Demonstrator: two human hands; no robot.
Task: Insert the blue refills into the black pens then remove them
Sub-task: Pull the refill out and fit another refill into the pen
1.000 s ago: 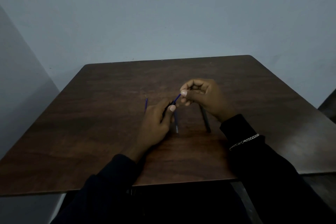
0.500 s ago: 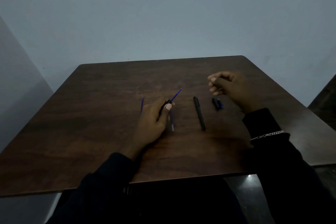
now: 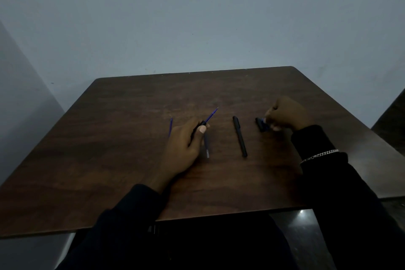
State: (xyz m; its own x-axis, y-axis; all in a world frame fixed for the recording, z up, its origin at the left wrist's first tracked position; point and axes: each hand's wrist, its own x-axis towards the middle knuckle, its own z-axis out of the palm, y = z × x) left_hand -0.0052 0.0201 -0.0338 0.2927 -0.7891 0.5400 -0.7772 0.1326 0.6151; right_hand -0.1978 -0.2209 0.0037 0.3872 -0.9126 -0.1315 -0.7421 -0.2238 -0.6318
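Note:
My left hand (image 3: 184, 144) holds a black pen barrel (image 3: 198, 127) low over the table, and a blue refill (image 3: 211, 114) sticks out of its far end, pointing up and right. A second blue refill (image 3: 170, 126) lies just left of that hand. Another thin refill-like piece (image 3: 206, 146) lies beside my left thumb. A full black pen (image 3: 240, 136) lies alone in the middle. My right hand (image 3: 285, 114) is curled at the right, its fingertips on small dark pen parts with a blue bit (image 3: 261, 124).
The dark wooden table (image 3: 131, 160) stands against a pale wall, with its near edge just in front of my body. A silver bracelet (image 3: 320, 154) sits on my right wrist.
My right hand let go of the refill tip, swung right and came down on the small dark parts. The left hand kept its hold on the pen.

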